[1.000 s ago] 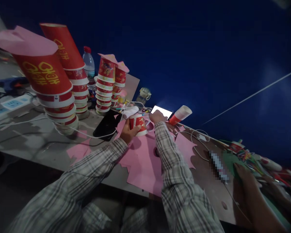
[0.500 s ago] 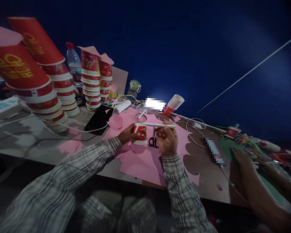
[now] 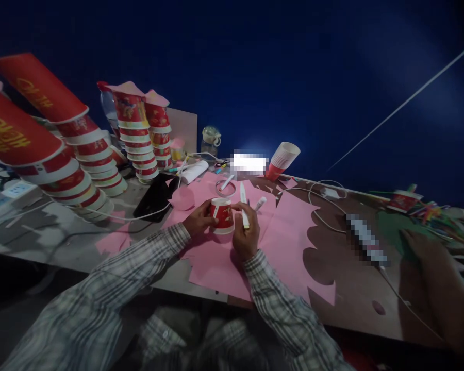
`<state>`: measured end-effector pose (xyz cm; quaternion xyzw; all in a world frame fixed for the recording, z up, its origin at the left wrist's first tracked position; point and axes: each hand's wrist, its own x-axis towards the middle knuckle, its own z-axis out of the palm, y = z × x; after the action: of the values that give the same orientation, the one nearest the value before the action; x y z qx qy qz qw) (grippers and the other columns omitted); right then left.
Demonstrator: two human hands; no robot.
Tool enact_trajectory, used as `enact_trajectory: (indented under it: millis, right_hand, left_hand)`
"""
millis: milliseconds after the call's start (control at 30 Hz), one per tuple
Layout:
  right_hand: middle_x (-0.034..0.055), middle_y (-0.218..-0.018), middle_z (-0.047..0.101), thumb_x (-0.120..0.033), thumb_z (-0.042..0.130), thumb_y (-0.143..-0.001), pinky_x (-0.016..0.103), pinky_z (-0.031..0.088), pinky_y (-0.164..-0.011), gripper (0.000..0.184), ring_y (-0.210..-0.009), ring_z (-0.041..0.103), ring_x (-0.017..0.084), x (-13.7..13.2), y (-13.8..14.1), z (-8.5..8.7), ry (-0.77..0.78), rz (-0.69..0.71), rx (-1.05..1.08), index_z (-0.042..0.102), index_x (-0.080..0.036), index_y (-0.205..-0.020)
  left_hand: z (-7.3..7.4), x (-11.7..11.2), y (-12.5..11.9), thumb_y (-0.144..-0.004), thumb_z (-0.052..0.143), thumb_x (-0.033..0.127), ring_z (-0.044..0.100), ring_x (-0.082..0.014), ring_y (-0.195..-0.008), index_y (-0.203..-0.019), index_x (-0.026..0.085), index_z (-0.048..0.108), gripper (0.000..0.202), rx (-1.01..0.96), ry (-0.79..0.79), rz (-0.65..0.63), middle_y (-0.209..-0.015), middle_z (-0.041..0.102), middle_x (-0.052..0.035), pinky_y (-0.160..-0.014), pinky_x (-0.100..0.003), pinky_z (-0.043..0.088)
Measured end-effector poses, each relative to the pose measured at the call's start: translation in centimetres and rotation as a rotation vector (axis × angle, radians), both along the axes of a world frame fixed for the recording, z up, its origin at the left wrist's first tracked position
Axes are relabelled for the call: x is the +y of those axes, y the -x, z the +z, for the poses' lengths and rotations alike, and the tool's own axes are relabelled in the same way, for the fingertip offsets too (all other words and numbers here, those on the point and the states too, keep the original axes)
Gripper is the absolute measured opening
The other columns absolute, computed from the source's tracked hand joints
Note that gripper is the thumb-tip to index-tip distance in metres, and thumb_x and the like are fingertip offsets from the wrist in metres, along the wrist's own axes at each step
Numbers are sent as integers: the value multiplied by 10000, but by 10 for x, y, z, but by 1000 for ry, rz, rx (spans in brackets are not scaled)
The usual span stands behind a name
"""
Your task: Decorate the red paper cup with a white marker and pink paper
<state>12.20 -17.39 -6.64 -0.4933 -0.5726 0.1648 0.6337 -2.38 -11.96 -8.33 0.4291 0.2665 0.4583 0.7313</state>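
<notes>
My left hand [image 3: 200,219] is closed around the left side of a small red-and-white paper cup [image 3: 223,216], above pink paper [image 3: 220,270]. My right hand [image 3: 247,232] grips a white marker [image 3: 243,198], nearly upright, its yellowish lower end showing below the fingers. The right fingertips reach the cup's right side; whether they press on it is unclear. Just behind that hand a whitish rod end [image 3: 261,202] sticks out, partly hidden. A roll of clear tape [image 3: 225,188] lies beyond the cup.
Tall stacks of red cups [image 3: 136,129] lean on the left, near a black phone [image 3: 154,198]. A tilted cup stack [image 3: 283,161] and a lidded jar [image 3: 211,141] stand at the back. Cables cross the table. Another person's hand [image 3: 421,247] rests on green paper at right.
The white marker has swung from level above the cup to nearly upright. My right hand has come down and left, closer to the cup. The view has shifted slightly.
</notes>
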Motion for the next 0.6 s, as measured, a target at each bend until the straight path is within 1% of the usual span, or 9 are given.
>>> enact_trajectory:
  millis: [67,133,233,300,400,500,600]
  right_hand:
    - [110,-1237,633,-338,534,-916,476,485,-1027,338,-1139,604,234,1,3,-6,76,-28,-18,543,-242,-1240]
    - [129,-1344,570,-350,586,-875,487,478,-1046,493,-1208,569,251,2,5,-11,176,-17,-32,463,-228,-1336]
    - [142,-1331,574,-370,625,-831,485,492,-1035,633,-1191,588,266,3,6,-12,294,34,-39,397,-201,-1396]
    - [150,-1312,586,-378,645,-811,476,503,-1023,677,-1174,605,275,2,6,-11,344,65,-27,390,-186,-1407]
    - [155,-1314,584,-382,683,-772,487,501,-1026,695,-1182,599,294,2,5,-10,367,72,5,424,-182,-1385]
    - [142,-1290,590,-389,701,-754,492,502,-1029,696,-1168,600,289,3,5,-12,340,74,59,438,-191,-1367]
    - [126,-1274,593,-395,702,-755,484,500,-1038,696,-1157,601,275,5,4,-15,305,86,93,434,-204,-1368]
  left_hand:
    - [0,0,0,-574,790,98,670,-219,-948,-1135,179,625,590,-5,-9,-3,-1025,709,-71,-851,-354,543]
    - [1,0,0,-572,783,91,675,-225,-972,-1181,189,600,643,-26,-8,4,-1067,707,-76,-853,-351,548]
    - [0,-1,0,-583,753,88,678,-236,-1008,-1227,202,578,677,-82,4,16,-1121,703,-83,-871,-357,549]
    - [0,-1,0,-586,731,83,674,-243,-1037,-1228,205,583,670,-107,18,12,-1138,701,-83,-889,-360,544]
    - [1,-1,1,-570,720,78,671,-241,-1044,-1222,208,595,676,-105,50,23,-1149,698,-80,-911,-366,535]
    - [4,1,3,-546,735,83,665,-213,-1030,-1190,218,611,669,-76,69,105,-1125,695,-57,-939,-364,520]
    - [9,7,10,-552,769,123,655,-196,-1021,-1127,207,634,597,-11,15,210,-1076,691,-49,-965,-370,499]
